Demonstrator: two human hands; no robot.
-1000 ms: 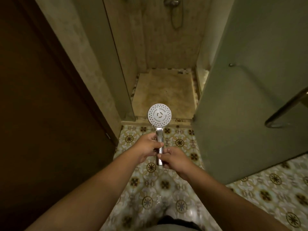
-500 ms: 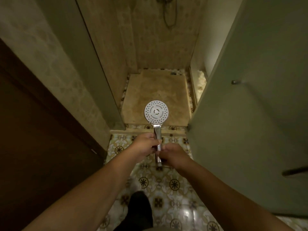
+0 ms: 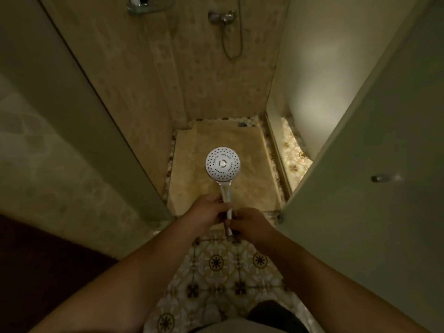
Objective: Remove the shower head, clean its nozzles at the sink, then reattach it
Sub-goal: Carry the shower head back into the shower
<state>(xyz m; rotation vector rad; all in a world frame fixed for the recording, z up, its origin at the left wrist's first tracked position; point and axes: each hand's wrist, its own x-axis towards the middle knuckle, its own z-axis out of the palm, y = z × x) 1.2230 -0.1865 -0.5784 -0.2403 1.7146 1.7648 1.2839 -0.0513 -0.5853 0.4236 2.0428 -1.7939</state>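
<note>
The shower head is a round white nozzle face on a chrome handle, held upright in front of me with the nozzles facing me. My left hand grips the handle just under the head. My right hand grips the handle's lower end. No hose is attached to it. On the stall's back wall sits the chrome mixer valve, and the loose shower hose hangs from it in a loop.
The beige shower tray lies straight ahead behind a low threshold. A frosted glass panel stands on the left and an open glass door with a knob on the right. Patterned floor tiles are underfoot. A wire shelf hangs top left.
I have moved closer to the shower stall, so the valve and hose are nearer in view. Both hands keep the same grip on the shower head.
</note>
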